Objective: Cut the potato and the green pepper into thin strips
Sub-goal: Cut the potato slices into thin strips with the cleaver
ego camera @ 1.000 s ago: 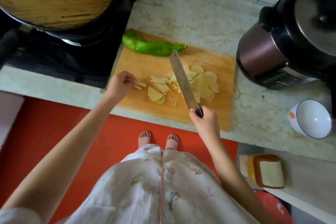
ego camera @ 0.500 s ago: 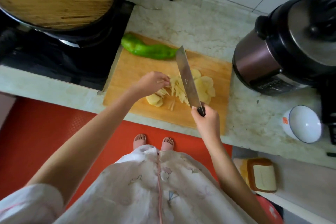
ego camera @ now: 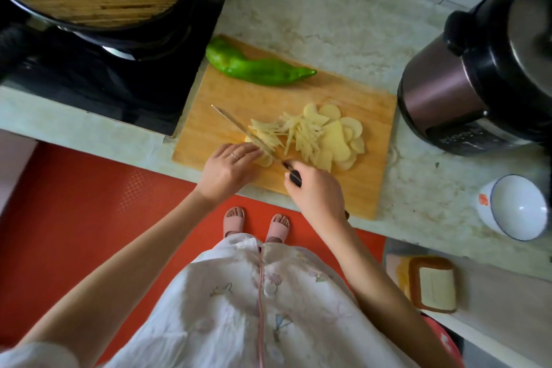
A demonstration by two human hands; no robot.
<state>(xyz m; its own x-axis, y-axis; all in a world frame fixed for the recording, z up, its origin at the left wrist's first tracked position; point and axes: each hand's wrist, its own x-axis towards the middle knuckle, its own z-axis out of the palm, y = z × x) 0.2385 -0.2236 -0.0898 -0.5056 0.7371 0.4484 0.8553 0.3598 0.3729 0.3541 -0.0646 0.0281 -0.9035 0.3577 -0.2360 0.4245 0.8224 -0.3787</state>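
Fingers of left hand pressed together atop potato slices; right hand curled round knife handle, largely hidden.

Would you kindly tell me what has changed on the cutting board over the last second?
The left hand came in from the left side of the cutting board and presses the potato slices at the near edge. The right hand, keeping its grip on the knife, swung the blade leftward and down beside those fingers. The green pepper stays whole at the back; the strips remain mid-board.
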